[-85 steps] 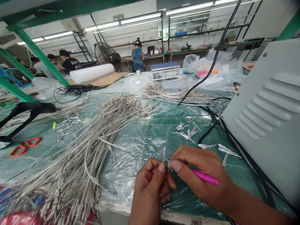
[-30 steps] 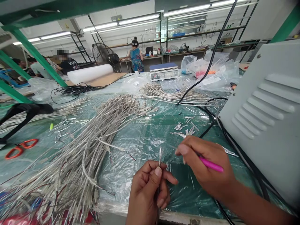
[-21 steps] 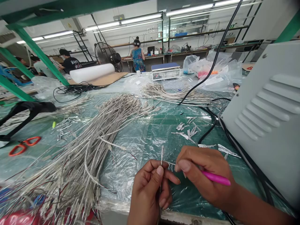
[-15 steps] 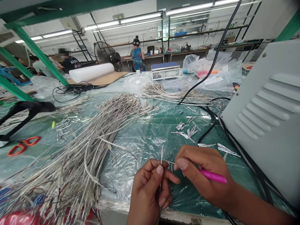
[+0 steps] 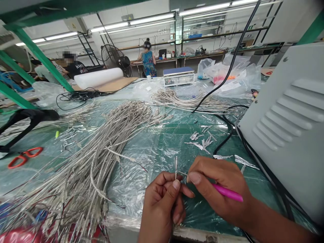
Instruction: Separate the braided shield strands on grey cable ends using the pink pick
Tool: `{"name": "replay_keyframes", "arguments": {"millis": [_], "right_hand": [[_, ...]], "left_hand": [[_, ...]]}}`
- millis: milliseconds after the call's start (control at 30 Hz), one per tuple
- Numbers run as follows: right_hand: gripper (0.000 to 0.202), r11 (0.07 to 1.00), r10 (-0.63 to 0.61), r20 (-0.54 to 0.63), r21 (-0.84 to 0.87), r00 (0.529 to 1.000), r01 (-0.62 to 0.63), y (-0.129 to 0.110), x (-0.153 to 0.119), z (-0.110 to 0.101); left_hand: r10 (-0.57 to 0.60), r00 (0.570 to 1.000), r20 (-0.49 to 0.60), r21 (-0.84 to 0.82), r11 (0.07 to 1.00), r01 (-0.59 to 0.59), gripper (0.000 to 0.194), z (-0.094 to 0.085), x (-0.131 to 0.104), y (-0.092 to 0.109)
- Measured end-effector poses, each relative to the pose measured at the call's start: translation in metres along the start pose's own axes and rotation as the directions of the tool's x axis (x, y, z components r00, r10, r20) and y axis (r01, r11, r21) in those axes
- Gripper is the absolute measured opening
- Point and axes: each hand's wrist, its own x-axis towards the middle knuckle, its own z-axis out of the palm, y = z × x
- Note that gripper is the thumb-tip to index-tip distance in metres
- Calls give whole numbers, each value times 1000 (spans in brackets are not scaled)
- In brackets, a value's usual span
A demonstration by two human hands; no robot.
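Observation:
Near the table's front edge, my left hand (image 5: 163, 202) pinches a thin silvery cable (image 5: 176, 165) between thumb and forefinger, its end pointing up. Just to the right, my right hand (image 5: 220, 185) is closed round a tool with a pink handle (image 5: 229, 193). The tool's thin metal tip reaches left to the cable, close to my left fingertips; whether it touches cannot be told. Left of my hands lies a large bundle of braided silvery cables (image 5: 101, 152), some with thin coloured wires at their ends.
Orange-handled scissors (image 5: 25, 158) lie at the left. Foil scraps (image 5: 204, 143) lie beyond my right hand. A grey metal housing (image 5: 286, 135) with black cords stands at the right. Behind are more cables (image 5: 177, 99), a scale (image 5: 178, 77), plastic bags and a seated person (image 5: 149, 60).
My left thumb has shifted slightly up and right along the cable. My right hand and the pink tool have moved slightly left, and the cable end looks looser.

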Motion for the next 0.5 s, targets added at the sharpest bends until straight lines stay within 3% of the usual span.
{"name": "replay_keyframes", "arguments": {"millis": [167,233,400,500], "right_hand": [[24,957,-199,120,-191,973,220,-3,-3,7],[23,943,-224,141,-217,964,250,-4,-4,7],[25,988,-78,-56,-138,995,70,-3,-2,-1],[26,995,-52,-73,-89,996,46,-2,-1,-3]], "left_hand": [[-15,998,-61,29,999,17,25,5,-1,-1],[-19,997,-74,28,999,21,26,5,-1,0],[1,999,-39,43,999,0,12,1,-1,1],[8,1000,-31,50,999,-6,11,0,-1,1]]}}
